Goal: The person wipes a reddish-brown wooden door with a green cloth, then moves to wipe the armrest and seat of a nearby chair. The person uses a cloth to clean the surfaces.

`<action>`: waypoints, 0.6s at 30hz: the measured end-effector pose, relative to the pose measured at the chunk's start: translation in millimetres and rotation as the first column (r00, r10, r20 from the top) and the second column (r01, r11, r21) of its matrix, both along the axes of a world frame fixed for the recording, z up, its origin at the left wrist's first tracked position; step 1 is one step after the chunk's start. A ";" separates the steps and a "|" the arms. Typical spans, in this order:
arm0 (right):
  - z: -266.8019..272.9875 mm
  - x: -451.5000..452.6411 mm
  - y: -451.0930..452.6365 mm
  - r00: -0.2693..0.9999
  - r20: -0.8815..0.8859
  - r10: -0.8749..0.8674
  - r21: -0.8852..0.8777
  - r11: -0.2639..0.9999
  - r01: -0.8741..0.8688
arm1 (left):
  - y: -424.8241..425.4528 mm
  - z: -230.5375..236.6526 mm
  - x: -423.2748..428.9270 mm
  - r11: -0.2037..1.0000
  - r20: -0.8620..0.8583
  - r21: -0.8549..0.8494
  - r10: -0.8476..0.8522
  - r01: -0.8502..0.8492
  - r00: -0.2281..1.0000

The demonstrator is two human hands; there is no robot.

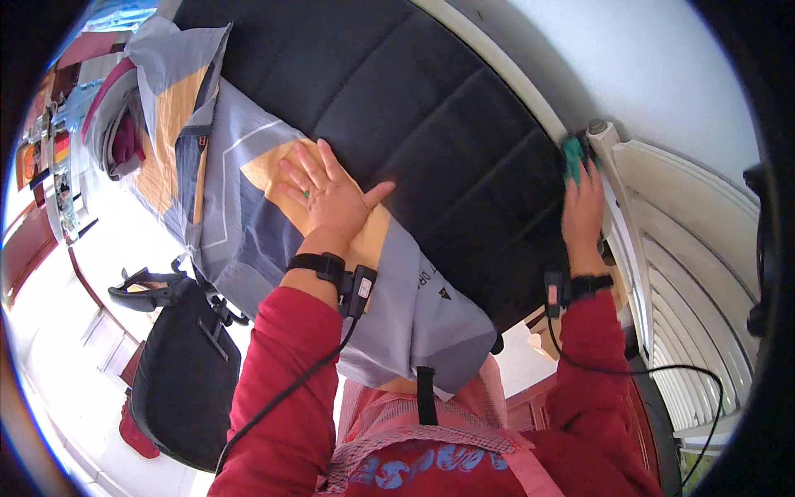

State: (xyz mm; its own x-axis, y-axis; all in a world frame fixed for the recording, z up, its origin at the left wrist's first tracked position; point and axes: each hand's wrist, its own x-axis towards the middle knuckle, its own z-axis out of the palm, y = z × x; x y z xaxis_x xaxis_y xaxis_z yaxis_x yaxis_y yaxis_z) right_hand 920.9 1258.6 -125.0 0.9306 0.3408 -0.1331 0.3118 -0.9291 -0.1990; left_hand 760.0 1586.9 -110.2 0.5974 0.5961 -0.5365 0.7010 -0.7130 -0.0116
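Note:
My left hand (332,199) lies palm down with fingers spread on a grey, orange and dark blue patterned fabric sheet (242,168). The sheet is folded back in a diagonal band across a black quilted pad (397,93), and my thumb reaches past its edge towards the pad. At the right, my right hand (582,208) grips a green cloth (574,158), blurred, beside the top corner of a white radiator (674,186). My fingers hide part of the cloth.
A black chair (180,379) stands at the left. Rolled grey and maroon fabric (115,124) rests at the far end of the sheet. A white wall (658,68) rises behind the pad. Black cables (677,368) run from the wrist devices. Dark red wooden furniture (528,410) is below right.

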 end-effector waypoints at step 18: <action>-34.1 81.8 172.0 0.956 0.163 0.243 0.344 0.895 -0.286 | 1.2 -17.4 -11.3 0.994 0.021 0.074 -0.080 0.078 0.997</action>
